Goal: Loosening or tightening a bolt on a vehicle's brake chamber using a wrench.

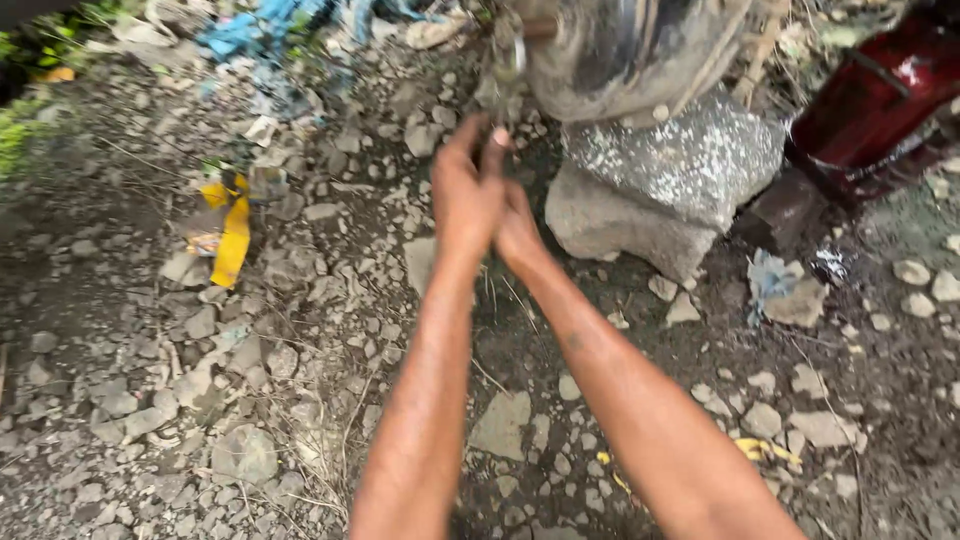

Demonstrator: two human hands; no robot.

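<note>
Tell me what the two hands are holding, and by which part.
It cannot be told. The left hand and right hand are pressed together below a grey wheel hub resting on a stone block; no held thing shows.

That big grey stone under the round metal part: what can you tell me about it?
The grey stone is a rough, speckled, angular block that looks like granite, with a flat upper face. It sits on gravelly ground, with a rusty, dirt-caked round metal part resting on top of it. The right hand is close beside its left edge; contact can't be told.
</note>
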